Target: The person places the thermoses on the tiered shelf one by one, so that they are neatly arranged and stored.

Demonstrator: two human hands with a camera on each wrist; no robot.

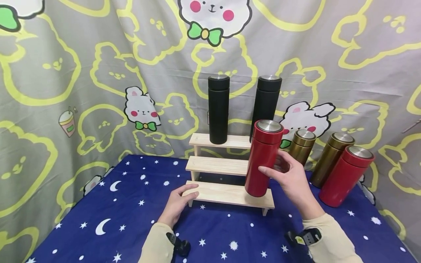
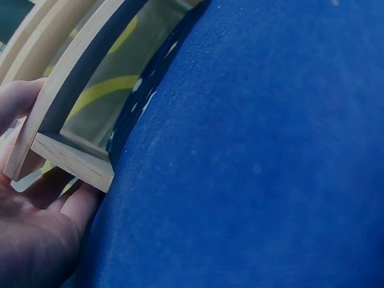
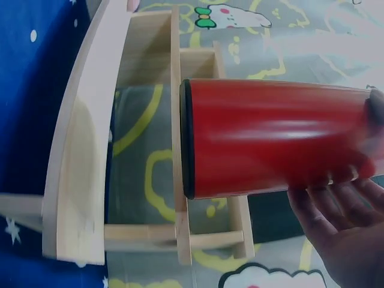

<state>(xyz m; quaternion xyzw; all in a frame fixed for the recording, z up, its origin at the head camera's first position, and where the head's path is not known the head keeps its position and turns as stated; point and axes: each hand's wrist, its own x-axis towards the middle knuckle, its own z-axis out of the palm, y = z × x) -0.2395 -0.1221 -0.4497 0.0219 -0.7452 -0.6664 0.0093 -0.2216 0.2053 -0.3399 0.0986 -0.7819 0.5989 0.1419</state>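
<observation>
While the right hand (image 1: 291,179) curls its fingers around the red flask (image 1: 263,159), the head view shows the flask's bottom at the right end of the lowest step of the wooden step shelf (image 1: 227,194). It stands nearly upright, steel lid up, leaning a little right. Only the right wrist view shows its black bottom rim. The left hand (image 1: 179,204) rests on the step's left end, fingers loosely bent over the edge; the left wrist view shows them touching the shelf's leg (image 2: 72,159).

The back is draped with a grey curtain (image 1: 65,73) printed with yellow bunny outlines and white cartoon rabbits. The table is covered by a navy cloth (image 1: 108,219) dotted with moons and stars, all evenly lit.
</observation>
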